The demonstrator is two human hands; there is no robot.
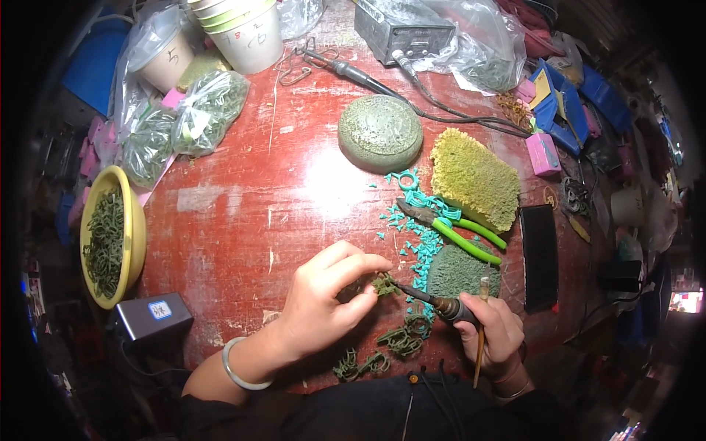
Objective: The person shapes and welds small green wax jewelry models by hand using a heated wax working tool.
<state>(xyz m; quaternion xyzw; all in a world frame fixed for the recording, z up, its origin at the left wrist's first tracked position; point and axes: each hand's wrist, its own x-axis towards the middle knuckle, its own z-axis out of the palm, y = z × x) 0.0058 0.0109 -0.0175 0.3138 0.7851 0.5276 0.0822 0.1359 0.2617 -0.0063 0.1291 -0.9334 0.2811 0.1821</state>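
My left hand (323,298) pinches a small dark-green openwork piece (384,285) between thumb and fingertips. My right hand (496,334) grips a dark-handled soldering-iron-like pen (447,306), its thin tip pointing left and meeting or nearly meeting the green piece. A slim brush (481,349) stands upright in the same right hand. More curled green pieces (406,339) lie on the red tabletop below the pen, and others (351,364) sit close to my body. Beyond the pen, small teal bits (425,250) are scattered. Green-handled pliers (463,239) lie across their right side.
A round grey-green block (380,134), a yellow-green sponge (474,178) and a dark-green pad (454,272) sit ahead. A black phone (540,257) lies right. Left are a yellow bowl (137,235) of green pieces and a dark box (154,317). A corded control box (403,31) stands behind.
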